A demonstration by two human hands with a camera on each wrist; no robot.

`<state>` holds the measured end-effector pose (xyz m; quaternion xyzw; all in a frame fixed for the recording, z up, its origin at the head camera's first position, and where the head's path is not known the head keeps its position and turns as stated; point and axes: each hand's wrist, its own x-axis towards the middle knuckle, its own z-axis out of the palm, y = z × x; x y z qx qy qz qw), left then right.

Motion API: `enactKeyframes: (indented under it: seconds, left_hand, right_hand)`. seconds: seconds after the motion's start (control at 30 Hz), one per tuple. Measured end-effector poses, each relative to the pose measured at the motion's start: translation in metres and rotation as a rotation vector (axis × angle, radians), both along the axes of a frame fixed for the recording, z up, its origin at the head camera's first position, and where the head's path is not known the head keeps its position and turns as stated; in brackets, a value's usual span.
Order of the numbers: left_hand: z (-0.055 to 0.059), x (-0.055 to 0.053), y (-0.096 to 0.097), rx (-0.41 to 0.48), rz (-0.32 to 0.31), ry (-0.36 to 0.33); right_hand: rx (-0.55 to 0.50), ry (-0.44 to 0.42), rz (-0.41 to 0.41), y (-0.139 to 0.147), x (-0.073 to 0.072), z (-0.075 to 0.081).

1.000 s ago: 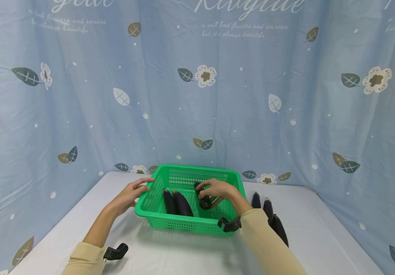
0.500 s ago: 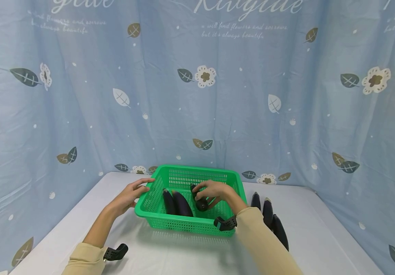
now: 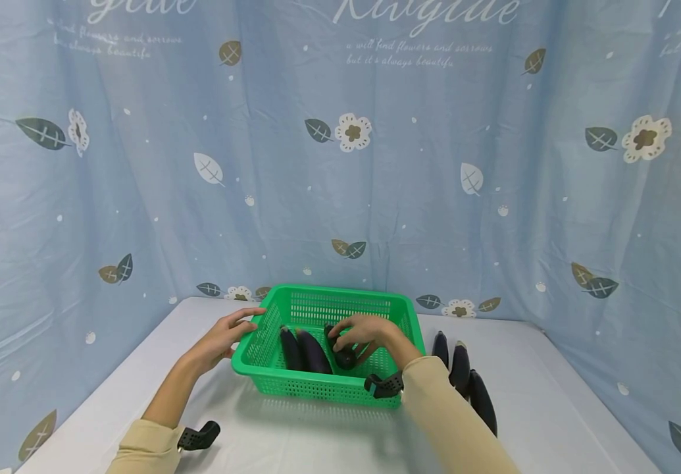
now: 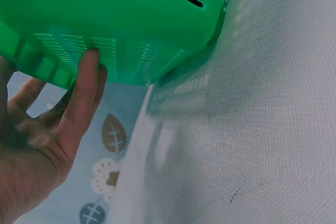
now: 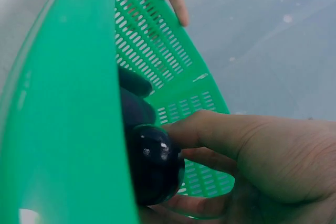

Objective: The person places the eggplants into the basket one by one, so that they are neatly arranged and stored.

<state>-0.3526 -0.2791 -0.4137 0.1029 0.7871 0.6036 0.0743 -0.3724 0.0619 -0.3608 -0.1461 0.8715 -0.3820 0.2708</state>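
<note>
In the head view, a green slotted plastic basket (image 3: 331, 385) stands on the white table. My left hand (image 3: 220, 338) grips its left rim; in the left wrist view a finger lies against the basket's outer wall (image 4: 142, 30) and other fingers are up by the rim. Inside the basket, my right hand (image 3: 368, 332) holds a dark eggplant (image 3: 346, 359) from above, its rounded end towards me. The right wrist view shows the thumb and fingers around this glossy eggplant (image 5: 157, 163). Just left of it lie two more eggplants, a slim one (image 3: 291, 350) and a thicker one (image 3: 314, 353), side by side.
Right of the basket, three eggplants (image 3: 460, 368) lie on the white tablecloth (image 3: 529, 395), partly behind my right sleeve (image 3: 447, 408). A blue patterned curtain (image 3: 340, 197) hangs behind and on both sides. Each wrist carries a black camera mount (image 3: 199, 436).
My right hand has moved left and slightly down inside the basket with the eggplant, bringing it close beside the other two. The left hand stays on the rim.
</note>
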Motion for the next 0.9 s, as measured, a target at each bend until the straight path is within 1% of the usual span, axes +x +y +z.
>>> enactKeyframes:
  seconds: [0.33,0.57,0.9]
  left_hand:
    - [0.0003,0.0003,-0.0002,0.0,-0.003,-0.003]
    - [0.0002,0.0002,0.0003,-0.005,0.004,-0.001]
    - [-0.0003,0.0002,-0.0006,-0.002,0.001,-0.002]
  right_hand:
    - [-0.013,-0.041,0.018,-0.0044,0.0009,-0.0024]
    - [-0.01,-0.037,0.018,-0.0072,-0.0003,-0.0065]
    - [-0.004,-0.039,0.014,-0.0102,-0.0012,-0.0072]
